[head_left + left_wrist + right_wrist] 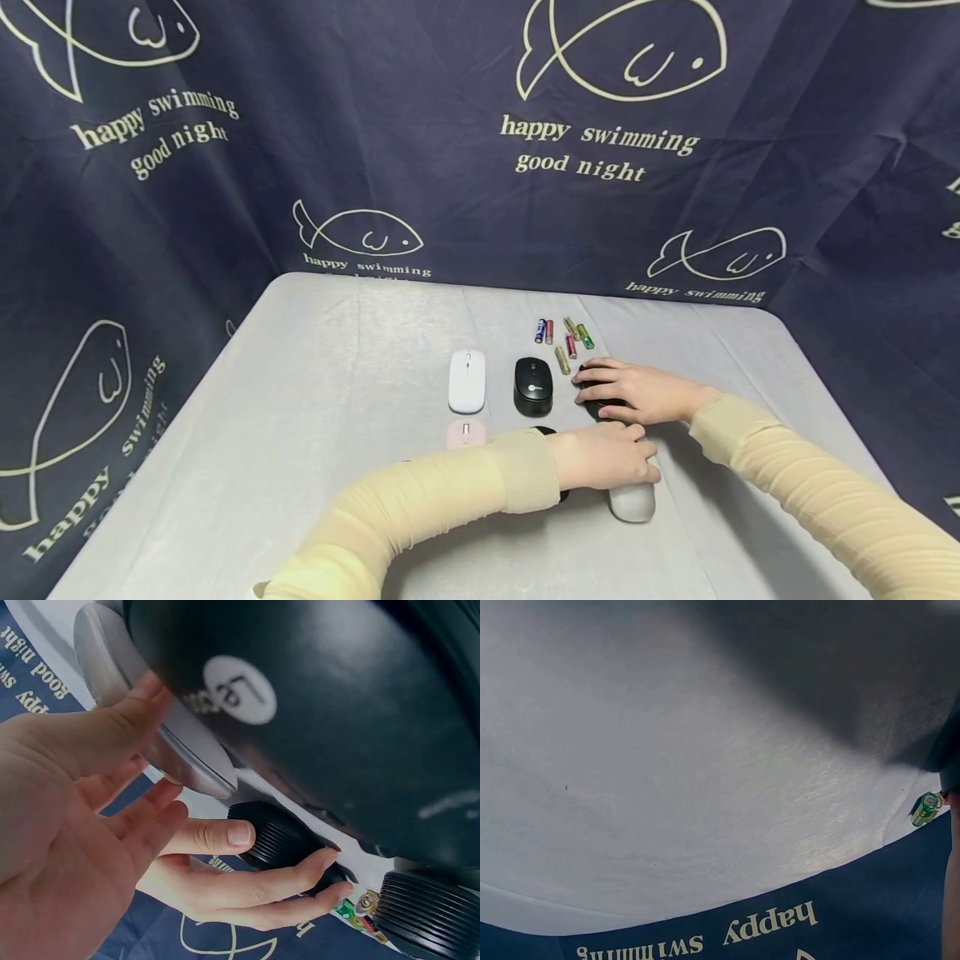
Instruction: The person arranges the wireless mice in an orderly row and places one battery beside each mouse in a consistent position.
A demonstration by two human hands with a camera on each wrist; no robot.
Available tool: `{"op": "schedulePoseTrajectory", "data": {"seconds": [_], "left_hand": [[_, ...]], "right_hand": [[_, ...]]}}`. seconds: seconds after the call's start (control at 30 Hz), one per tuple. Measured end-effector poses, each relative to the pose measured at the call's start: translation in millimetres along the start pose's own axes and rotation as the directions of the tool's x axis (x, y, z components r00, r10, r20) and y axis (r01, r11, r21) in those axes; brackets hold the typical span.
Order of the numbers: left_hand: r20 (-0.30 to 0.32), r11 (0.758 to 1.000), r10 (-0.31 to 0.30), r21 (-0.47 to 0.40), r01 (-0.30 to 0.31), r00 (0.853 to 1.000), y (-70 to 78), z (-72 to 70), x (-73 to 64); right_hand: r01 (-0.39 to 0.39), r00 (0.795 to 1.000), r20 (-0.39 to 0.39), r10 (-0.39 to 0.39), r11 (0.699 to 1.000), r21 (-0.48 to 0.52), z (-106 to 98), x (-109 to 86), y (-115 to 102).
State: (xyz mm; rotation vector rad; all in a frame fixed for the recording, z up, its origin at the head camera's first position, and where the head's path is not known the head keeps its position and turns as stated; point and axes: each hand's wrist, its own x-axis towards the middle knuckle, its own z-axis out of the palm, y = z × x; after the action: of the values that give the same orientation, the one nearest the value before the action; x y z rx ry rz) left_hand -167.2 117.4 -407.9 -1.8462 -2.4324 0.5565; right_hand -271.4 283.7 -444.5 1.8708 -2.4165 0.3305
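Observation:
My left hand (609, 456) grips a white mouse (632, 504) near the front right of the group, its fingers covering the mouse's far end. In the left wrist view the thumb and fingertips lie along this mouse's edges. Just beyond, my right hand (637, 392) holds a black mouse (266, 836) with ribbed sides, thumb on one side and fingers on the other. Most of that mouse is hidden under the hand in the head view. A large black mouse (330, 712) with a round white logo fills the left wrist view; my left forearm mostly covers it in the head view.
Left of the hands are a black mouse (533, 387), a white mouse (467, 382) and a partly covered pink mouse (466, 432). Several batteries, including a gold one (562, 360) and a green one (928, 809), lie behind. A dark blue curtain (480, 167) surrounds the pale table (337, 375).

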Motion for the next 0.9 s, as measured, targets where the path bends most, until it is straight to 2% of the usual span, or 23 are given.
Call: {"op": "schedulePoseTrajectory", "data": {"seconds": [0.3, 0.63, 0.83, 0.9], "left_hand": [[-0.046, 0.999, 0.007, 0.037, -0.005, 0.999, -0.1, 0.8, -2.9], [0.002, 1.000, -0.011, -0.013, 0.011, 1.000, 0.2, 2.4, -1.8], [0.055, 0.993, -0.032, -0.114, 0.038, 0.998, -5.7, -2.7, -5.0], [0.053, 0.991, -0.031, -0.130, 0.038, 0.998, -8.7, -5.1, -7.7]], "right_hand": [[0.011, 1.000, -0.011, -0.011, 1.000, -0.007, -0.4, 0.4, -0.7], [0.006, 1.000, -0.012, -0.006, 1.000, -0.020, 0.6, 0.1, -0.1], [0.039, 0.999, -0.034, -0.041, 0.998, -0.042, 0.3, 0.8, -0.5], [0.048, 0.998, -0.034, -0.050, 0.998, -0.044, -0.1, 1.1, -0.4]]}}
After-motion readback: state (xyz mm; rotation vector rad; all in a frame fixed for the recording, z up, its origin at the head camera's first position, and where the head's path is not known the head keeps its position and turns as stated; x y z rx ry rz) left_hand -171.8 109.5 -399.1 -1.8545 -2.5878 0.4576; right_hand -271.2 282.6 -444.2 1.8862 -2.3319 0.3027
